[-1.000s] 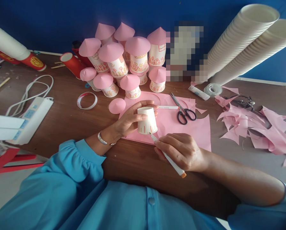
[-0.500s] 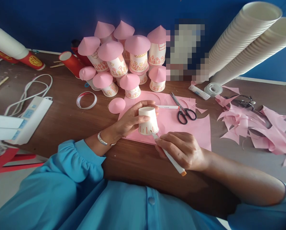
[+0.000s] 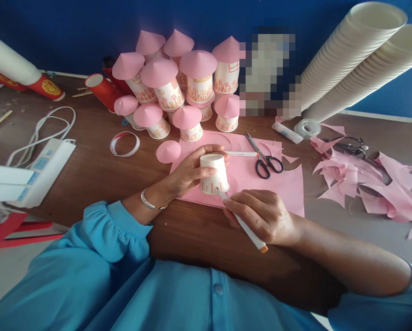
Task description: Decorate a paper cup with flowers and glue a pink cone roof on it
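My left hand (image 3: 192,172) is closed round a small white paper cup (image 3: 215,177), held upside down with its rim toward me. Short orange and reddish strokes run along the cup near that rim. In my right hand (image 3: 261,214) is a white marker (image 3: 249,235) with an orange end; its tip touches the cup's side just above the rim. Beneath the cup lies pink paper (image 3: 278,188), bearing black-handled scissors (image 3: 264,161) and a second white marker (image 3: 242,154), partly behind my left fingers. A loose pink paper cone (image 3: 168,152) sits to the left.
Behind stand several decorated cups with pink cone roofs (image 3: 198,64). Two tall stacks of paper cups (image 3: 344,59) lean at the right, near a tape roll (image 3: 307,128) and pink scraps (image 3: 351,170). Left are another tape roll (image 3: 135,149) and a power strip (image 3: 47,170).
The cup has shifted slightly right and turned a little in my left hand. The marker tip has gone from the rim's edge to the cup's side.
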Demonstrator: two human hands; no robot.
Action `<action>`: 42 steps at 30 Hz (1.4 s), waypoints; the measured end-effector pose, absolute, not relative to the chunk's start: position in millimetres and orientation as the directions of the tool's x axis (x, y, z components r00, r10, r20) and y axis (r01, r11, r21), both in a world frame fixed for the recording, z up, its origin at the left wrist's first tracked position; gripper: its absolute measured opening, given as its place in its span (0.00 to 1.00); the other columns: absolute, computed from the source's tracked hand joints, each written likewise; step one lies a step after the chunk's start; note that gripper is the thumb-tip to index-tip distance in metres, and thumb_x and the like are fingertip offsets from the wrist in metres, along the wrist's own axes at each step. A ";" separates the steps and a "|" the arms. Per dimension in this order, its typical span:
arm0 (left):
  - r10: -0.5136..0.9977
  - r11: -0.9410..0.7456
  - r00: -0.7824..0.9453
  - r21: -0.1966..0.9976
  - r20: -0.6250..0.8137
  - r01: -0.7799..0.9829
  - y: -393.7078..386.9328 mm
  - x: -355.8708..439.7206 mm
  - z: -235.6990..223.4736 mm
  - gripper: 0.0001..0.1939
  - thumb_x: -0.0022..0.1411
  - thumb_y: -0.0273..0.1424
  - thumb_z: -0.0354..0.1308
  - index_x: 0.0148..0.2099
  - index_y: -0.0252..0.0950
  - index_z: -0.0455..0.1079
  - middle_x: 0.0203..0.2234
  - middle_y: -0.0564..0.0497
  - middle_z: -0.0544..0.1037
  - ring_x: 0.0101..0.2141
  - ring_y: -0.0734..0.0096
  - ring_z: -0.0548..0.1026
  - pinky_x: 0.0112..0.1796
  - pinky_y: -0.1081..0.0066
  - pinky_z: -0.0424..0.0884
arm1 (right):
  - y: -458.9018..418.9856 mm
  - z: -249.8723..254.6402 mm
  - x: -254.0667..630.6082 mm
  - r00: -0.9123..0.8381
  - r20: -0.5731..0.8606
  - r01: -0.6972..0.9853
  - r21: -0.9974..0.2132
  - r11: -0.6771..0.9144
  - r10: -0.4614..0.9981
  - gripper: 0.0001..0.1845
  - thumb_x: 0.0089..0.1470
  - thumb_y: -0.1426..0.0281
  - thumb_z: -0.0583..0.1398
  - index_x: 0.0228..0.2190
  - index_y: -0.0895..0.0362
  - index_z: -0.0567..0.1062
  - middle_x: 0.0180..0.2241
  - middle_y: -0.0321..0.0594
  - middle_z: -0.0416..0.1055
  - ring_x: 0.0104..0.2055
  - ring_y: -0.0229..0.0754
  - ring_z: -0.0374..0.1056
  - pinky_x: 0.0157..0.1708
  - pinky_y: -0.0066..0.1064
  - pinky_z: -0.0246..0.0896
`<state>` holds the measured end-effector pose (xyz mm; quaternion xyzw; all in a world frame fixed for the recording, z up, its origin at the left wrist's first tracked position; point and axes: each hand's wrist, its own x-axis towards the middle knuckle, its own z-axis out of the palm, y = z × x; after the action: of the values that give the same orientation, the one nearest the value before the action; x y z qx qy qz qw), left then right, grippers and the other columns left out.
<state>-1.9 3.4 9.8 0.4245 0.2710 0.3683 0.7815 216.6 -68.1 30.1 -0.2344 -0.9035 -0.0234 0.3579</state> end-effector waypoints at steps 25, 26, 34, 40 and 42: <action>0.789 0.352 0.612 0.856 -0.055 -0.377 5.7 -4.3 3.0 0.26 0.58 0.29 0.68 0.58 0.40 0.70 0.55 0.43 0.76 0.53 0.57 0.75 0.47 0.64 0.75 | -67.8 33.9 216.0 -0.654 0.662 0.410 -0.097 0.907 0.367 0.07 0.59 0.79 0.64 0.39 0.63 0.71 0.24 0.32 0.70 0.24 0.35 0.66 0.20 0.30 0.63; 0.786 0.355 0.617 0.853 -0.049 -0.384 6.0 -4.8 2.1 0.25 0.58 0.29 0.67 0.58 0.40 0.70 0.55 0.43 0.76 0.52 0.58 0.76 0.47 0.64 0.75 | -67.8 33.8 216.1 -0.652 0.665 0.408 -0.097 0.908 0.364 0.07 0.58 0.79 0.64 0.39 0.63 0.71 0.24 0.33 0.70 0.24 0.35 0.66 0.20 0.30 0.63; 0.790 0.401 0.609 0.812 -0.073 -0.423 6.4 -4.9 3.7 0.24 0.55 0.29 0.67 0.54 0.37 0.72 0.50 0.45 0.77 0.49 0.60 0.77 0.51 0.61 0.73 | -67.9 33.0 216.2 -0.655 0.662 0.398 -0.107 0.911 0.364 0.06 0.59 0.79 0.64 0.39 0.63 0.72 0.24 0.34 0.71 0.24 0.35 0.66 0.20 0.30 0.63; 0.801 0.442 0.593 0.749 -0.082 -0.493 7.7 -5.7 8.4 0.22 0.52 0.29 0.65 0.52 0.36 0.73 0.44 0.47 0.78 0.49 0.58 0.78 0.54 0.59 0.72 | -68.3 34.3 217.4 -0.639 0.688 0.387 -0.099 0.917 0.344 0.06 0.59 0.78 0.64 0.38 0.63 0.72 0.26 0.36 0.72 0.25 0.35 0.67 0.20 0.30 0.64; 0.801 0.468 0.590 0.721 -0.102 -0.511 8.3 -6.5 10.4 0.23 0.52 0.30 0.63 0.51 0.36 0.73 0.43 0.48 0.78 0.49 0.57 0.78 0.54 0.58 0.72 | -68.4 34.8 218.5 -0.632 0.697 0.386 -0.096 0.918 0.339 0.06 0.59 0.77 0.64 0.39 0.63 0.72 0.27 0.37 0.73 0.26 0.36 0.69 0.22 0.30 0.66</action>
<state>-6.5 8.3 10.4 0.3305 0.2196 0.3959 0.8281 218.5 -68.4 34.8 -0.2007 -0.9028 -0.0311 0.3790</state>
